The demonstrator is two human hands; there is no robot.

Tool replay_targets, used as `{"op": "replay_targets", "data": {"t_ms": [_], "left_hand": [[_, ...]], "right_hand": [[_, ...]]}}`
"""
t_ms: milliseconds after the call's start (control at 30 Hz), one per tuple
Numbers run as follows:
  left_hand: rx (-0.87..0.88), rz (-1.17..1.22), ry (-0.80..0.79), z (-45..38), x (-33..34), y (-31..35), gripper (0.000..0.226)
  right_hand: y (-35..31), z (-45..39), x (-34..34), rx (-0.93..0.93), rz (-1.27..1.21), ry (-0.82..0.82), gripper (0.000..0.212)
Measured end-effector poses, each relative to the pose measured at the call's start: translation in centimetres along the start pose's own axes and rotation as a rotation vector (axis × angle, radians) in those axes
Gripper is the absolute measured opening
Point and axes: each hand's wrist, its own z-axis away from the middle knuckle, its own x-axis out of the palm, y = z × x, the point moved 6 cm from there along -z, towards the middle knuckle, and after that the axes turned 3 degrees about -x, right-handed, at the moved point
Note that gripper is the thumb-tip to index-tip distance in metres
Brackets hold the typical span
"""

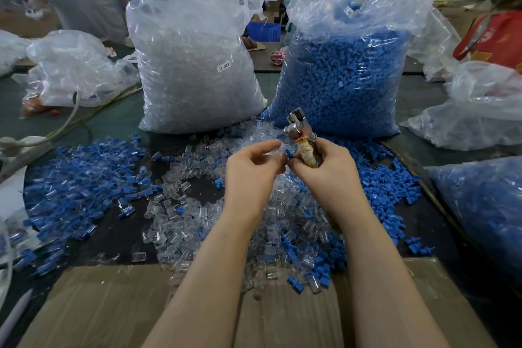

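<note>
Nearest in: cardboard (113, 305) along the bottom edge, sprinkled with strays. Just past it, a loose heap of clear caps (180, 223) on the table (113, 121). Blue plugs (381, 186) spread off to the right, and a mixed heap (79, 186) to the left. Probably finished pieces over there, but too small to tell.

Above the caps, both hands meeting in mid-air:
- Over on the left hand (251, 167), fingers curled, thumb and forefinger pinching what looks like one cap (280, 156). Pretty hard to make out against all the clear stuff behind it.
- Over on the right hand (330, 167), fingers wrapped round the taped handle of a metal tool (299, 133), head pointing up and away. Fingertips also nipping one plug (288, 153), right up against the left fingertips.

So, guessing here: mating step, with the plug about to go into the cap and not seated yet. Next up, probably: lining the plug's end up square with the cap's mouth, pushing it home, then maybe a squeeze with the tool. Fiddly bit: keeping hold of the tool while steering something that small. Easy to fumble into the heap and lose.

Farther back, standing just behind the heaps: clear bag (195, 65) on the left, blue bag (344, 70) on the right, both open at the top. Beyond those, more bags and blurry workshop.
</note>
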Motion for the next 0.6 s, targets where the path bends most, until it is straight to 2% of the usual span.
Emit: {"op": "replay_targets", "data": {"t_ms": [167, 333, 600], "left_hand": [[0.025, -0.053, 0.03, -0.1, 0.0, -0.1, 0.023], [0.088, -0.192, 0.16, 0.1, -0.7, 0.3, 0.018], [0.147, -0.225, 0.128, 0.1, -0.8, 0.9, 0.017]], "right_hand": [[-0.1, 0.0, 0.0, -0.009, -0.022, 0.026, 0.012], [0.1, -0.2, -0.1, 0.011, 0.055, 0.027, 0.018], [0.2, -0.2, -0.1, 0.027, 0.11, 0.02, 0.013]]}}
